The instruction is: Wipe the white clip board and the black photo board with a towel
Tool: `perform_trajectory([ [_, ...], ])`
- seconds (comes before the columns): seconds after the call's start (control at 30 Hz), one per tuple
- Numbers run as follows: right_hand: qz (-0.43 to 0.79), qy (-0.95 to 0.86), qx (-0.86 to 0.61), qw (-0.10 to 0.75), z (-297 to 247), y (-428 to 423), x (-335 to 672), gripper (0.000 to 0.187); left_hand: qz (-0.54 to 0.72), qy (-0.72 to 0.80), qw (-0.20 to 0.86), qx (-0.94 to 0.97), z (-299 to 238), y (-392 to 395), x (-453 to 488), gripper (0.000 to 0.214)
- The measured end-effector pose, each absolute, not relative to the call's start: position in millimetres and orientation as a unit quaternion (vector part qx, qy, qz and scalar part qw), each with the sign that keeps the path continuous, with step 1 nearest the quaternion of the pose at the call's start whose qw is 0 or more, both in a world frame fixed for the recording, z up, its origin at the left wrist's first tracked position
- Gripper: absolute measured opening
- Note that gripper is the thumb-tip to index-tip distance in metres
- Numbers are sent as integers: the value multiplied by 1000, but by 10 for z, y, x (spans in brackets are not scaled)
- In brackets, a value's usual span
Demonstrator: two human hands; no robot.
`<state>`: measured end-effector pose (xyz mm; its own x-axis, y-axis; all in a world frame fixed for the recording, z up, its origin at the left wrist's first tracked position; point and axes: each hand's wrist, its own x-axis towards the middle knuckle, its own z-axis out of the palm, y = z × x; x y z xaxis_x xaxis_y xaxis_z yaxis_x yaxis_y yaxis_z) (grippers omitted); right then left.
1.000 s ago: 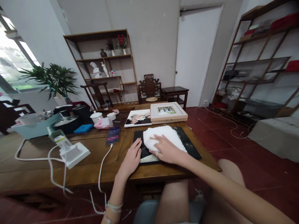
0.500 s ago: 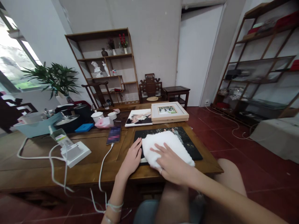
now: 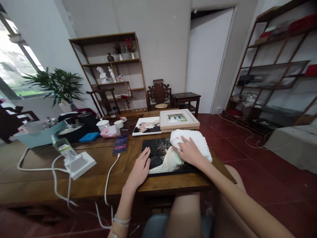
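A dark photo print [image 3: 160,153] lies flat at the near edge of the wooden table [image 3: 99,178]. My right hand [image 3: 190,152] presses a white cloth [image 3: 195,140] onto the print's far right part, fingers bent over the cloth. Flat on the table, with its fingertips on the print's left edge, lies my left hand [image 3: 140,168], fingers stretched out. Much of the picture, with a white figure in it, shows uncovered.
Behind the print are a framed photo [image 3: 178,119] and another print [image 3: 147,125]. A phone [image 3: 120,144] with a white cable, a white power strip [image 3: 78,162], pots, cups and a blue tub stand to the left. Shelves line the walls.
My right hand has slid the white cloth from the print's near middle to its far right, uncovering the picture. The left hand has stayed in place.
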<state>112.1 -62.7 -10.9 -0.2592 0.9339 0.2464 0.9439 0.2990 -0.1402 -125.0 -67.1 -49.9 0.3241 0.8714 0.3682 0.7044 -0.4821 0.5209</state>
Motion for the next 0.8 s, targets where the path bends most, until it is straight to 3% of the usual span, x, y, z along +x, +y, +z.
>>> perform_trajectory([
  [0.3, 1, -937, -316, 153, -69, -1078, 701, 23, 389, 494, 165, 760, -462, -715, -1229, 50],
  [0.43, 54, -953, -259, 148, -23, -1358, 874, 21, 375, 499, 163, 764, -456, -709, -1225, 49],
  [0.67, 65, -881, -447, 140, -18, -1411, 1433, 35, 347, 485, 135, 792, -455, -697, -1209, 44],
  [0.8, 12, -800, -586, 129, -49, -1040, 1495, 32, 337, 484, 125, 798, -465, -683, -1212, 42],
])
